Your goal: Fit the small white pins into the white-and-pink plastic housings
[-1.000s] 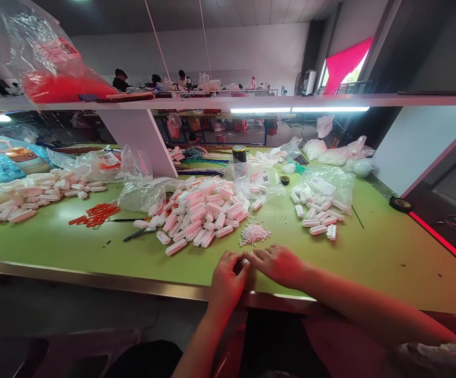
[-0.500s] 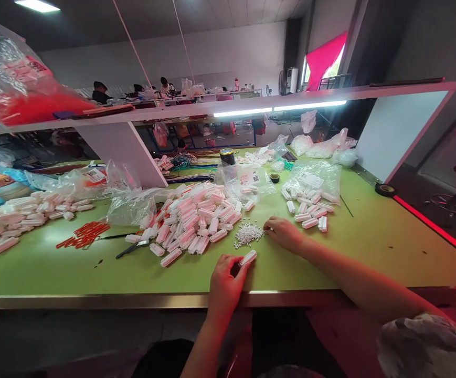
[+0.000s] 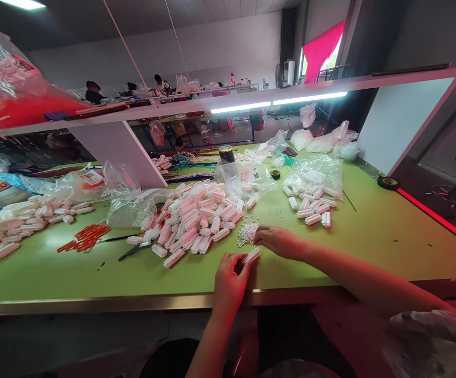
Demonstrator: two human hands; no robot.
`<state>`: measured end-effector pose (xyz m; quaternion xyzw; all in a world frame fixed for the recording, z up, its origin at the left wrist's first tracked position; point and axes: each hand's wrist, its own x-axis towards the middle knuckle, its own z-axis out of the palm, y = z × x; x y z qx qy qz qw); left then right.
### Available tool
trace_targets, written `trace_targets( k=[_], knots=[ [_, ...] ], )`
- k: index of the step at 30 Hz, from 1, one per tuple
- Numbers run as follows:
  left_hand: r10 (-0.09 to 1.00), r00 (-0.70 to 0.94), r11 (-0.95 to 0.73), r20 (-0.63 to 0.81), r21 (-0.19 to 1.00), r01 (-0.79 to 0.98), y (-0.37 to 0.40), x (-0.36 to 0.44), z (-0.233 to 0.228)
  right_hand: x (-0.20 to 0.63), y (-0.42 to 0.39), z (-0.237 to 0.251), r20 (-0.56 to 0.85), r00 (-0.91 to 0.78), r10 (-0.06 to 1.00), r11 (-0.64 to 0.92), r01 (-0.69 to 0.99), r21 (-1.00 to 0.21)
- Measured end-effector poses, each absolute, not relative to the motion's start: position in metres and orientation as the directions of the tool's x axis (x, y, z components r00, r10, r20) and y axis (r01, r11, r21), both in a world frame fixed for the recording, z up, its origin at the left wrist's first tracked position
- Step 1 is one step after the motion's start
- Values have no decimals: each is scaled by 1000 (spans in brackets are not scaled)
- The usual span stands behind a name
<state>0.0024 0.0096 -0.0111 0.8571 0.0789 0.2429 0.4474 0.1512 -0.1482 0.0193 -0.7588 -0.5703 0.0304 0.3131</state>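
White ribbed plastic connector block [image 3: 250,256] is pinched in left hand [image 3: 230,281], right hand [image 3: 277,240] curled at small white pellet pile [image 3: 247,232]; pellets could be scattered by a careless sweep.

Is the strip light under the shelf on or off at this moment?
On. The strip light under the shelf shows as a bright white bar, far brighter than the shelf underside around it.

Left hand [image 3: 231,278] curled closed; right hand [image 3: 277,241] reaches forward, fingers pinched.
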Motion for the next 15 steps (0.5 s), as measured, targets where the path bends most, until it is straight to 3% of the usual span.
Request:
trace_targets(
  k=[11,15],
  knots=[
    [356,866,-574,352,814,-95,9,1,-8,133,-144,17,176,322,930,-290,939,-185],
    [368,862,-571,349,816,-86,9,1,-9,124,-144,24,91,361,928,-348,928,-134]
  ],
)
